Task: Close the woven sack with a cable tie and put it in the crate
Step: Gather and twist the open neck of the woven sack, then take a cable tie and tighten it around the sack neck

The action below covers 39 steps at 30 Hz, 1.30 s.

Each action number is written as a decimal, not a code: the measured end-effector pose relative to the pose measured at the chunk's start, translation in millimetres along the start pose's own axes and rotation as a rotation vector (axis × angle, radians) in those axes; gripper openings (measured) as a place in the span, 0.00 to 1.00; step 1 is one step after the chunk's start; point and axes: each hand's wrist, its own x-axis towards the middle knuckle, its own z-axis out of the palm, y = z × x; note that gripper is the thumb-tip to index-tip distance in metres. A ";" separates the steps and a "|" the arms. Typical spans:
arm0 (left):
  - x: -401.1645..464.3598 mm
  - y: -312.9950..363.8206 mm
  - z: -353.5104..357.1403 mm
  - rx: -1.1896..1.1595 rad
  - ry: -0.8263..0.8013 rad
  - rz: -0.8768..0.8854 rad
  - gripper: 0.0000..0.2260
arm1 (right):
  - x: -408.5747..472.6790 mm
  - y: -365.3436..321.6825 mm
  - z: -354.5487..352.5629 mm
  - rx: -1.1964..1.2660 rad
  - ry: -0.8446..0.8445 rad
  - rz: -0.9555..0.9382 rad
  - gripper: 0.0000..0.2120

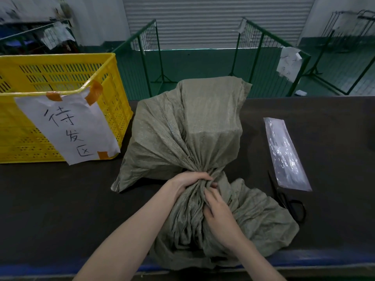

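Dark work table [60, 199] across frame, warehouse floor with green wire fences [261, 47] and grey roller door [219, 21] beyond at 12 o'clock.

Woven sack [188, 126], grey-green, lying at table centre, bulky body toward 12, gathered neck toward 6, loose mouth fabric spilling over the near table edge. Not in the crate; no tie visible round the neck.

Left hand [190, 181] curled round the bunched neck from 9 o'clock, fingers wrapped over the top, clamped on the sack. Thumb hidden by fabric.

Right hand [220, 211] just below the left at 5 o'clock of it, palm down on the pleated fabric, fingers [209, 194] partly curled and pressing into the gathers next to the left hand's fingertips. Gripping or only pressing: cannot tell. Hands close together, nearly touching at the neck. Both forearms bare, entering from 6–7 o'clock.

Yellow crate [60, 78], slotted walls, at 10 o'clock on the table, just beside the sack body, white paper label [69, 126] with handwritten characters taped on with orange tape.

Clear plastic packet [286, 153] at 3 o'clock, flat on table, contents unclear. Black scissors [288, 199] at 4 o'clock, between packet and sack mouth, handles partly touching the fabric edge.
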 end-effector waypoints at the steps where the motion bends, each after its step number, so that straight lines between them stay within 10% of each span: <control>1: 0.3 2.0 1.3 -0.053 0.008 0.014 0.06 | 0.0 -0.5 -0.2 0.044 0.018 0.021 0.22; 4: 3.0 13.1 -0.6 -0.175 0.092 0.072 0.12 | 0.3 -8.0 -9.4 0.278 0.166 0.168 0.14; 7: 3.9 29.7 -8.2 -0.185 0.221 0.143 0.18 | 12.6 -1.9 -29.1 0.335 0.171 0.271 0.28; 16: 2.5 80.6 -12.4 -0.336 0.357 0.326 0.13 | 69.0 17.3 -50.2 -0.099 -0.444 0.255 0.61; 21: 2.7 80.4 -26.7 -0.381 0.475 0.425 0.19 | 68.4 39.5 -26.9 -0.508 -0.330 0.297 0.45; 29: 4.1 38.6 -22.8 -0.300 0.446 0.337 0.12 | 44.6 54.1 -7.0 -0.272 -0.292 0.569 0.17; 39: 13.4 11.4 -25.0 -0.238 0.525 0.406 0.19 | 23.5 64.7 -37.1 0.161 -0.202 0.388 0.32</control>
